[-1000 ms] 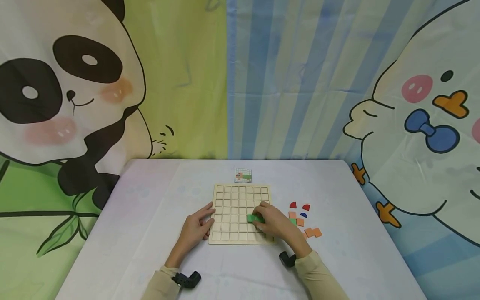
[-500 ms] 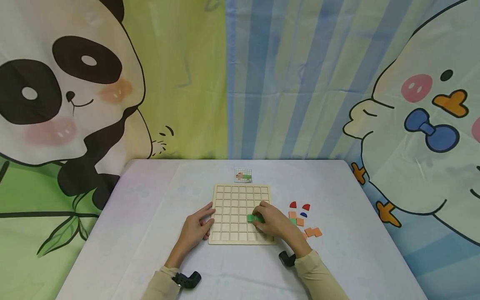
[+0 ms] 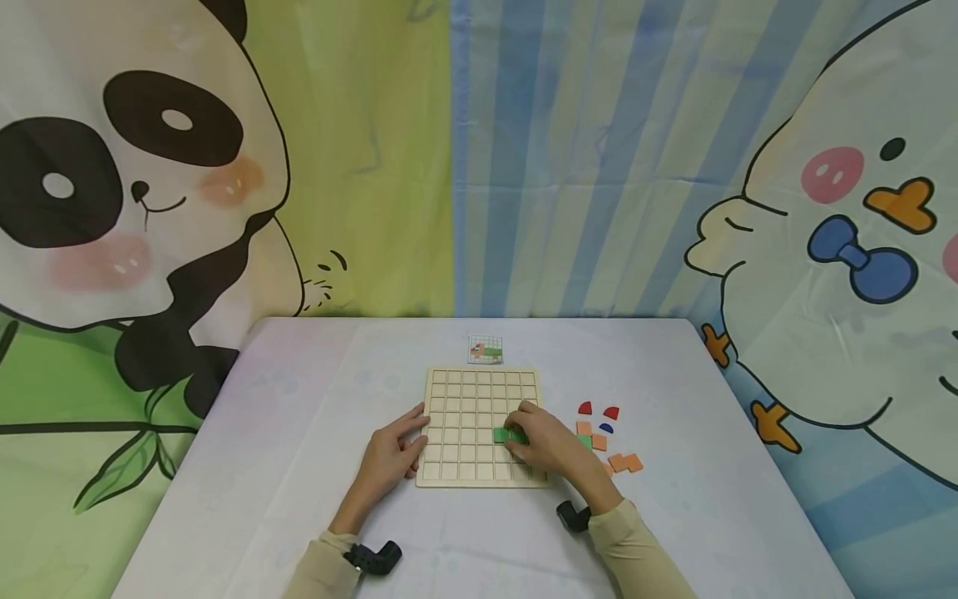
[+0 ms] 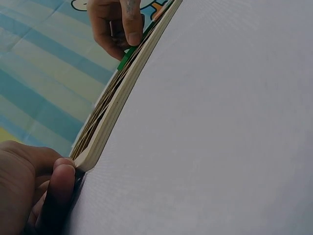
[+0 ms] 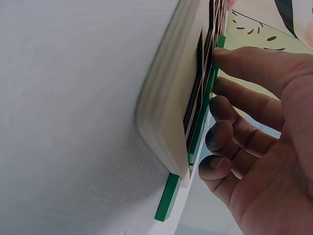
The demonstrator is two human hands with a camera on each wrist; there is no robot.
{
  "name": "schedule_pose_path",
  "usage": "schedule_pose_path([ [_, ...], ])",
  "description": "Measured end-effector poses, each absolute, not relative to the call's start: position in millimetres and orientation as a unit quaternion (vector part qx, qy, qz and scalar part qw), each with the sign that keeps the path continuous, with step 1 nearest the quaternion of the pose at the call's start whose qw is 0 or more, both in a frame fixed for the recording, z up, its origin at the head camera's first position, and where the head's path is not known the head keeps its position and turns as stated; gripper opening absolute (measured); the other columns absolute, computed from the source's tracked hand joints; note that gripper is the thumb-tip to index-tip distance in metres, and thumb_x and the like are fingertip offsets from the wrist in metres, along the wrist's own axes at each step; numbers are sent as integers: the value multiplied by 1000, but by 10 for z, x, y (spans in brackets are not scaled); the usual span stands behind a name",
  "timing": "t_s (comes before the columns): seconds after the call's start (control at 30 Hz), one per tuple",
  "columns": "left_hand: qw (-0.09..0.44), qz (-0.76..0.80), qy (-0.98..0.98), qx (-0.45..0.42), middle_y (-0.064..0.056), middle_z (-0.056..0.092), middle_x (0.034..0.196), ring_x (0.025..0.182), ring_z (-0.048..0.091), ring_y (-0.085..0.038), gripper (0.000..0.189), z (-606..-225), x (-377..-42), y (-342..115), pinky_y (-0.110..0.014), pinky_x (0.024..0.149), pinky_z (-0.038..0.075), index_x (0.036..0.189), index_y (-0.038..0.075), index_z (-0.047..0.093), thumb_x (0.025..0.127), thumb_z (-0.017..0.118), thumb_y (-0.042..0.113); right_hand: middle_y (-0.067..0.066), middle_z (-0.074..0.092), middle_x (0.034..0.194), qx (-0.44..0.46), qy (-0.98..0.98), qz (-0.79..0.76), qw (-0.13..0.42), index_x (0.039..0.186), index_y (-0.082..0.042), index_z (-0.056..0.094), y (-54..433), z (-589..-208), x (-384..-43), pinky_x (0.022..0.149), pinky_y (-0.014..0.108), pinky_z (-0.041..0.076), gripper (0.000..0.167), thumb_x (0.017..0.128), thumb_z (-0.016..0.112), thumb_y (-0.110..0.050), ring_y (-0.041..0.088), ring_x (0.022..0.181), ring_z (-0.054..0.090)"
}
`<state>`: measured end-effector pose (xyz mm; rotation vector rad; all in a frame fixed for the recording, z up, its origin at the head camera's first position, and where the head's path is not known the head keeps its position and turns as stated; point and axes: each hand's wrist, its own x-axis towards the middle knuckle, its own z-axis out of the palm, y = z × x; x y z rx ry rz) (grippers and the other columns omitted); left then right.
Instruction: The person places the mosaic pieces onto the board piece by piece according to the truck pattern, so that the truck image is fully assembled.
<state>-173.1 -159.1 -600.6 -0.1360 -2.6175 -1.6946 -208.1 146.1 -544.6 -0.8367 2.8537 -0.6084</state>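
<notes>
Nothing visibly moves between the earlier frame and now. Your left hand (image 3: 389, 453) pinches the left rim of the grid board (image 3: 461, 443), which lies midway between the side edges of the surface (image 3: 299, 416); it looks stiff and light, best taken by that rim. Beyond it, nearer the far edge, lies a small card (image 3: 486, 352). Your right hand (image 3: 552, 439), fingers narrow, pinches green pieces (image 3: 500, 436) on the board; they look light, rigid, perhaps slick, so grip their sides. Loose coloured pieces (image 3: 599, 444) lie toward the right edge.
</notes>
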Motion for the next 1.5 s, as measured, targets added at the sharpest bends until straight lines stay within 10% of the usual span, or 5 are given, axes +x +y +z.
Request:
schedule_pose_path([
  [1.5, 9, -553, -832, -43, -3, 54, 162, 48, 59, -12, 43, -5986, -1713, -1582, -27, 42, 54, 142, 7, 68, 98, 72, 3, 1, 67, 102, -180, 963, -198, 40, 118, -10, 76, 1997, -5373, -1981, 78, 30, 56, 29, 91, 84, -19, 10, 86, 57],
])
